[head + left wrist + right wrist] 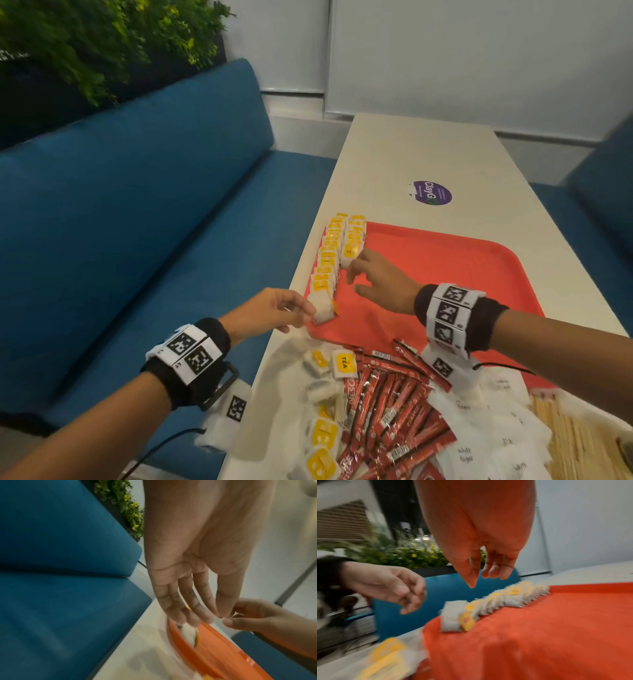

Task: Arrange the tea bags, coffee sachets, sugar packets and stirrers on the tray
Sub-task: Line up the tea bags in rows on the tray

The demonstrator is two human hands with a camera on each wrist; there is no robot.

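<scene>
Table: long pale table point(428, 154) running away toward a white wall, with a round purple sticker point(432, 193) stuck beyond the tray.
Seating: blue bench point(137, 212) along the left side, green plants point(102, 41) behind its back.
Tray: red tray point(445, 274) lying flat on the table.
Tea bags on tray: tea bags point(334, 253) stand in overlapping rows along the tray's left edge (yellow tags up).
Left hand: left hand point(270, 310) at the tray's near left corner, fingers point(192, 618) nearly straight and close together, their tips at the nearest bag of the row; whether they touch it, I cannot tell.
Right hand: right hand point(380, 279) above the tray beside the rows, fingers point(494, 572) loosely bent and holding nothing.
Near end of table: loose tea bags point(323, 435), red coffee sachets point(394, 411), white sugar packets point(486, 428) and wooden stirrers point(575, 442) lie heaped off the tray.
</scene>
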